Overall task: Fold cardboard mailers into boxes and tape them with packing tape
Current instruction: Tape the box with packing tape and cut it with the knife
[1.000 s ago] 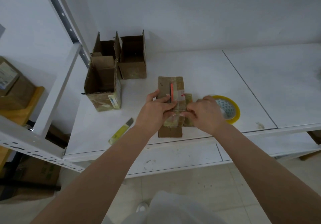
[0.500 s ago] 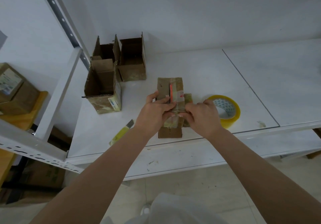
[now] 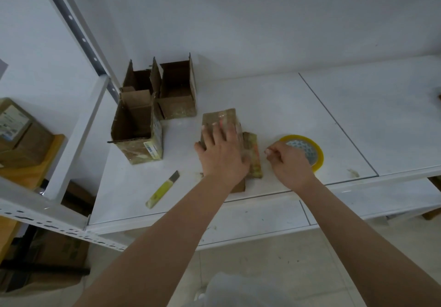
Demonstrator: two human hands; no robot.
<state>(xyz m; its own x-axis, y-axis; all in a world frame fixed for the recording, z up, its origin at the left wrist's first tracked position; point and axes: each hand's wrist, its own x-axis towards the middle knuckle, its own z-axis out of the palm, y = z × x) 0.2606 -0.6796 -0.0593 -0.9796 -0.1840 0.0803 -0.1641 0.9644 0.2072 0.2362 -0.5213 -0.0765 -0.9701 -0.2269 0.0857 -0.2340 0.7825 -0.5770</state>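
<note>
Brown flattened cardboard mailer (image 3: 220,118) with a red stripe; yellow-rimmed round tape roll (image 3: 318,150); yellow-handled utility knife (image 3: 161,190); white bench (image 3: 274,101).

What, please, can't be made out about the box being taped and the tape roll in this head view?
- Box: its top seam is hidden under the flat left hand.
- Tape roll: its near side is hidden behind the right hand, whose pinched fingertips may hold a tape end, too small to tell.
- Printed strip: blurred, unreadable.
</note>
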